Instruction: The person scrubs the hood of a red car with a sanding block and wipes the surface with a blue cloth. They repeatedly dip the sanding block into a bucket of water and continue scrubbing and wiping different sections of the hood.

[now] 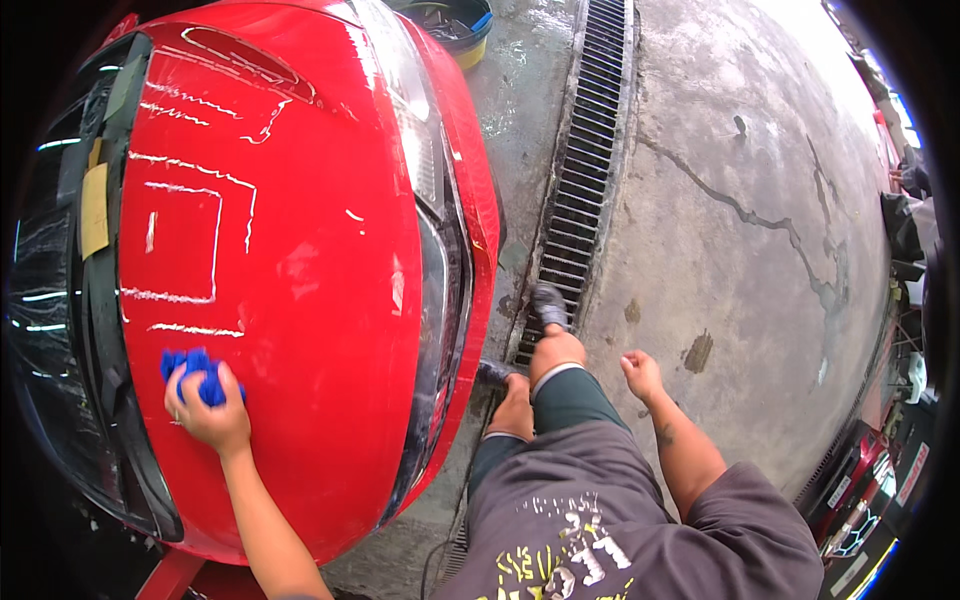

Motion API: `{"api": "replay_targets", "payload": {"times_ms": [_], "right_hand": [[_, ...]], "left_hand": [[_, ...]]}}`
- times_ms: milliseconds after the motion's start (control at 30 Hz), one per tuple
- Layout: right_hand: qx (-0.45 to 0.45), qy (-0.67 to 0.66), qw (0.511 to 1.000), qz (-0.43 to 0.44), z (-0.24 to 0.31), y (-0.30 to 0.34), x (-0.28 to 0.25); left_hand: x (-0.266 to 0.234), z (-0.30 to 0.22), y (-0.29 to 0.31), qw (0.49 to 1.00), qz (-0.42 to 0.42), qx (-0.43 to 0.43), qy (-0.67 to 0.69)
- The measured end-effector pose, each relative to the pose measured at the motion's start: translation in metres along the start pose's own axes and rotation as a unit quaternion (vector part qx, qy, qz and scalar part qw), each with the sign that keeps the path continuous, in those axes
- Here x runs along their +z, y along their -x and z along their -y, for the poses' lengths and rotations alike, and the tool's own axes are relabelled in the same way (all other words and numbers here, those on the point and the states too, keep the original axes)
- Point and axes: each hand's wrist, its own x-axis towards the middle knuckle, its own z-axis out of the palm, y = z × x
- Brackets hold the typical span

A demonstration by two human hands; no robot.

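Gripping: left hand (212,415), fingers closed round a bunched blue cloth (200,370) — on the red bonnet (330,350), between eight and nine o'clock of the view. Right hand (642,376), four o'clock: curled, nothing visible in it; whether fully closed, cannot tell. Advisable handling: cloth folded flat, light even strokes, fingernails clear. White streaks (180,296), ten o'clock, mark the bonnet. Likely hindrances: yellow strip (95,210) on dark trim (100,300), nine o'clock; drain grate (585,150), one o'clock — underfoot. Bucket (471,52), twelve o'clock.

Car hood (325,330) is bright red, marked with broken white lines; cloth (196,361) shows vivid blue. Shirt (680,550) is dark grey, printed white and yellow. Floor (740,270) runs mottled grey.
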Motion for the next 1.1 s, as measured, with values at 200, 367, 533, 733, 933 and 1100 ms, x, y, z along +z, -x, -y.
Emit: {"api": "replay_targets", "payload": {"times_ms": [200, 367, 533, 733, 933, 1100], "right_hand": [[-0.052, 0.078, 0.995, 0.028, 0.096, -0.168, 0.053], [-0.254, 0.266, 0.925, 0.098, 0.119, -0.342, 0.172], [-0.428, 0.406, 0.780, 0.210, 0.153, -0.437, 0.303], [-0.500, 0.453, 0.717, 0.179, 0.151, -0.470, 0.363], [-0.580, 0.373, 0.708, 0.153, 0.133, -0.488, 0.352], [-0.583, 0.344, 0.730, 0.090, 0.162, -0.443, 0.253]], "left_hand": [[-0.021, -0.003, 0.052, 0.996, 0.023, -0.076, -0.029], [-0.041, 0.037, 0.055, 0.984, 0.033, -0.167, -0.045], [-0.098, 0.092, 0.063, 0.952, 0.043, -0.300, 0.037], [-0.103, 0.080, 0.047, 0.947, 0.028, -0.317, -0.041], [-0.097, 0.080, 0.050, 0.948, 0.025, -0.312, -0.060], [-0.099, 0.077, 0.066, 0.964, 0.038, -0.257, -0.053]]}}
